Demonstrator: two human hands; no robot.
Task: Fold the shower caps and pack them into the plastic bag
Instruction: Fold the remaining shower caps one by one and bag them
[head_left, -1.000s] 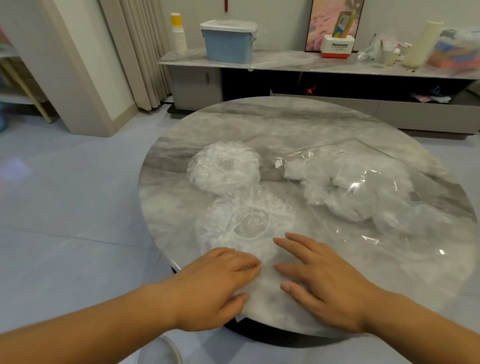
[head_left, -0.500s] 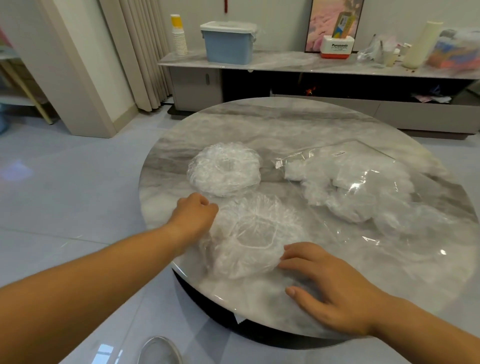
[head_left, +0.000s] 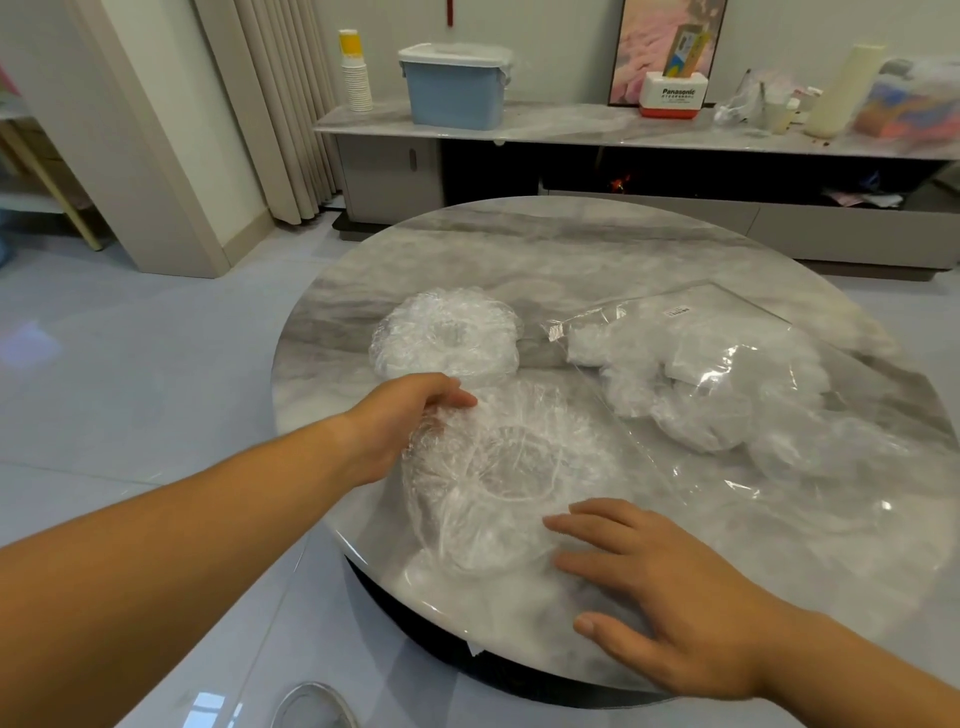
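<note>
as bag (head_left: 727, 312) glares, caps (head_left: 691, 421) inside blur.

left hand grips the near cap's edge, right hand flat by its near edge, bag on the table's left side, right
No: the head view shows the bag on the table's right side. The left hand does grip the near cap's edge, with the right hand flat by its near edge.

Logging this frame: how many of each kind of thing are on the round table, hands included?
Loose shower caps: 2 (far cap, near cap)
Plastic bag: 1, contents too bunched to count
Hands: 2 (left hand grips the near cap's edge, right hand lies flat)
Total: 5
</note>
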